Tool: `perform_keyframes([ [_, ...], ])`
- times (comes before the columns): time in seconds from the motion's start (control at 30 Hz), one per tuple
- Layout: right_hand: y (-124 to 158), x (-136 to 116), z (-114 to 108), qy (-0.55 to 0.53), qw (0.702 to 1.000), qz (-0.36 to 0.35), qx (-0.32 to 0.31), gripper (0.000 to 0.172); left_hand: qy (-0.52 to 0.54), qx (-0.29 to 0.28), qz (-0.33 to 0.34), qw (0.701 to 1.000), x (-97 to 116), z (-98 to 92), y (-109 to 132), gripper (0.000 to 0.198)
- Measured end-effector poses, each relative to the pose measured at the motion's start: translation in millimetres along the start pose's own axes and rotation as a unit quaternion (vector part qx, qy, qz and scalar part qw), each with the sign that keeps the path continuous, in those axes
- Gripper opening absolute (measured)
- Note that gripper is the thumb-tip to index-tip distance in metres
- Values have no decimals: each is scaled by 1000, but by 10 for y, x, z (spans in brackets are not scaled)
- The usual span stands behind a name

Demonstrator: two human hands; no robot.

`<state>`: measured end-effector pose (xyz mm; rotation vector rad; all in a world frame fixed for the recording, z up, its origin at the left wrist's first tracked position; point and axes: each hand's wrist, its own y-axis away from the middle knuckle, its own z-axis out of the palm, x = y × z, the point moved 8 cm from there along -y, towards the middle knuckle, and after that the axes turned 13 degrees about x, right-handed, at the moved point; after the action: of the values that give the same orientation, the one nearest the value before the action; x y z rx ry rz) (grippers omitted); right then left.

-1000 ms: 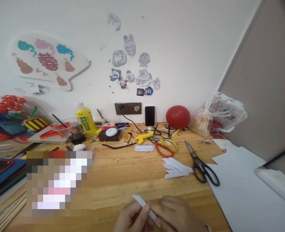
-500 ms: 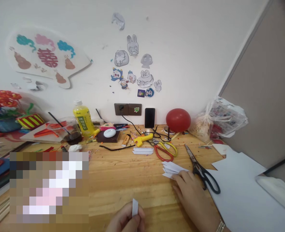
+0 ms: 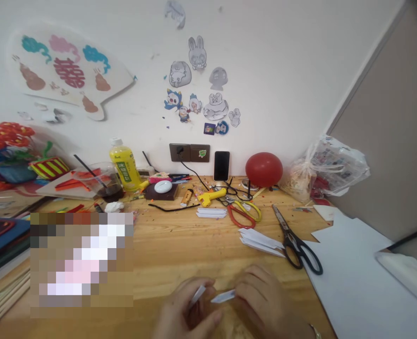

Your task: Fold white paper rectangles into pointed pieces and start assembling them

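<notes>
Near the front of the table, my left hand point(image 3: 190, 308) is closed around a small folded white paper strip point(image 3: 197, 295). Close beside it on the right, my right hand point(image 3: 260, 296) grips another paper strip point(image 3: 223, 296) with a pointed end toward the left hand. Beyond the right hand lies a loose pile of folded paper strips point(image 3: 261, 241). Black-handled scissors point(image 3: 295, 245) rest just right of that pile. Farther back, a neat row of folded strips point(image 3: 212, 213) lies on the wood. Both hands are slightly blurred.
White paper sheets point(image 3: 356, 263) cover the right side of the table point(image 3: 166, 254). Red-and-yellow-handled scissors point(image 3: 242, 215), a yellow glue gun point(image 3: 212, 197), a red balloon point(image 3: 264, 169), a phone point(image 3: 221, 165) and a yellow drink bottle point(image 3: 124, 165) stand or lie along the back. A pixelated patch hides the left front.
My right hand has come back from the paper pile to my left hand, with a strip in its fingers. The left hand has lifted and turned its strip. The view has shifted slightly.
</notes>
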<state>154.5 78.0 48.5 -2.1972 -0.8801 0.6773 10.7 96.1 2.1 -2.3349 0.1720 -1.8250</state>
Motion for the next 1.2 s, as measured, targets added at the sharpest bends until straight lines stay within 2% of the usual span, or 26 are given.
perform_keyframes([
  [0.07,-2,-131,22,-36,999,-19,-10,37,-50,-37,104,993,182,68,25,15],
  [0.1,-6,-152,27,-50,999,-11,-13,37,-73,-44,137,987,243,89,38,7],
  [0.13,-11,-151,32,-61,998,4,-17,37,-89,-47,161,982,291,104,50,9],
  [0.23,-9,-107,78,-95,993,55,-43,40,-123,-41,198,972,360,117,74,16],
  [0.33,13,-110,126,-109,990,61,-62,50,-141,-57,224,963,360,149,116,18],
  [0.47,29,-117,130,-58,996,47,-54,59,-171,-94,244,950,329,204,159,22],
  [0.6,19,0,106,-50,992,101,-52,66,-210,-102,250,940,368,193,134,20],
  [0.8,23,74,110,-86,984,115,-107,70,-195,-113,209,952,354,137,94,23],
  [0.9,17,127,65,-74,983,134,-102,70,-195,-123,193,954,333,134,95,23],
  [1.03,22,147,61,-100,977,150,-112,72,-191,-114,205,953,370,133,74,26],
  [1.2,53,253,42,-80,971,193,-113,72,-176,-125,208,954,381,161,49,24],
])
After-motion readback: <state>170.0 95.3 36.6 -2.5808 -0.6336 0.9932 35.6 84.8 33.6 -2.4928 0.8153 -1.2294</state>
